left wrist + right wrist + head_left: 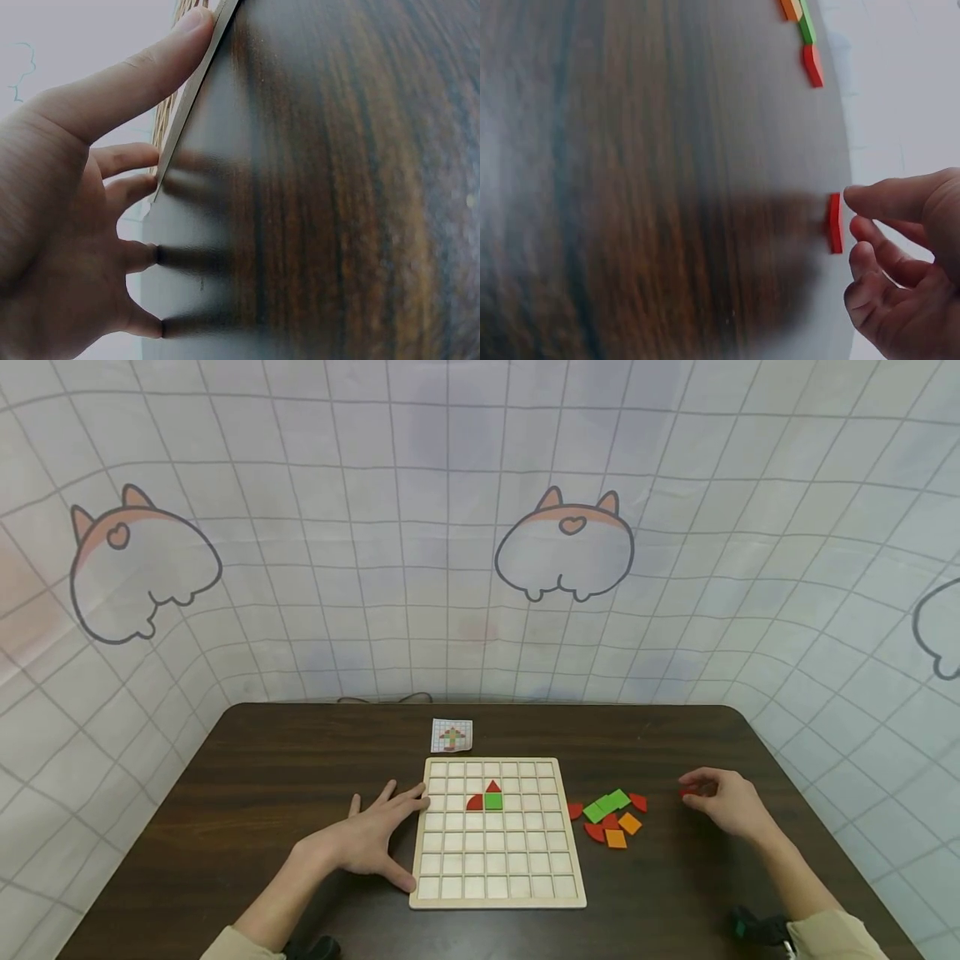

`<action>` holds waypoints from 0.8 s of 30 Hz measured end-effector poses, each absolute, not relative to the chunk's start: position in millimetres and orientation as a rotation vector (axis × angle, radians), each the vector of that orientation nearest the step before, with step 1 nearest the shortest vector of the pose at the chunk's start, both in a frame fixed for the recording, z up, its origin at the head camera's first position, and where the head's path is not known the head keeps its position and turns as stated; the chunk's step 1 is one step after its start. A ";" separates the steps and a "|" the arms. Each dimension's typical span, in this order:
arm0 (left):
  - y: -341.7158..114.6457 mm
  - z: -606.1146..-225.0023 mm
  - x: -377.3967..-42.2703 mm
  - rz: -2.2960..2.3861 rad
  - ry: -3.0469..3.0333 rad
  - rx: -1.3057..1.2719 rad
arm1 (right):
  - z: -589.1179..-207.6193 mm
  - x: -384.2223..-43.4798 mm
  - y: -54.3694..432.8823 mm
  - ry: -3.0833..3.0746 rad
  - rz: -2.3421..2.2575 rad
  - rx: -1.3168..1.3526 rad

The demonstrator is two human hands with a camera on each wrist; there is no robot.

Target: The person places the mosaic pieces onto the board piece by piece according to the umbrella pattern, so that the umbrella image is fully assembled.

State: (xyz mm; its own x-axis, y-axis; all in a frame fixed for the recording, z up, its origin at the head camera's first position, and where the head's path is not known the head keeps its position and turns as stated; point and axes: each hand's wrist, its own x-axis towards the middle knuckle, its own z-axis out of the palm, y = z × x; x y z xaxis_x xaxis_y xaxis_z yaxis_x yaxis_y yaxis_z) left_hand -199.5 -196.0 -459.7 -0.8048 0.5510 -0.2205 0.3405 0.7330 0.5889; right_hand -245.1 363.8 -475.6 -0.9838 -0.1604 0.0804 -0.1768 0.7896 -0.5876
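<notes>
My left hand (pixel 371 837) has its fingers spread, with thumb and fingertips against the left edge of a wooden grid board (pixel 450 903). In the left wrist view, the thumb (pixel 150 79) lies on the board's rim and some fingertips touch the table. On the board sit a red triangle (pixel 492 787), a green square (pixel 492 801) and a red quarter-circle (pixel 475 802). To the far right my right hand (pixel 729 803) hovers over a separate red piece (pixel 835 223). Its fingers are loosely bent beside the piece, which appears to lie on the table; its exact shape cannot be told.
Right of the board lies a loose group of pieces, including green ones (pixel 597 811), orange squares (pixel 616 839) and red ones (pixel 594 832). Behind the board is a small pattern card (pixel 452 736). A patterned cloth (pixel 420 543) hangs beyond the dark wooden table (pixel 300 760).
</notes>
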 end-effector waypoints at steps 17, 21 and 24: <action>-196.2 -463.0 -199.9 0.747 2.554 0.694 | -479.5 -253.3 373.6 -3.009 0.919 0.221; -196.3 -462.2 -199.7 0.748 2.555 0.691 | -479.7 -253.6 371.1 -3.003 0.864 0.227; -196.3 -460.7 -199.4 0.760 2.549 0.683 | -478.6 -253.3 369.4 -3.016 0.840 0.234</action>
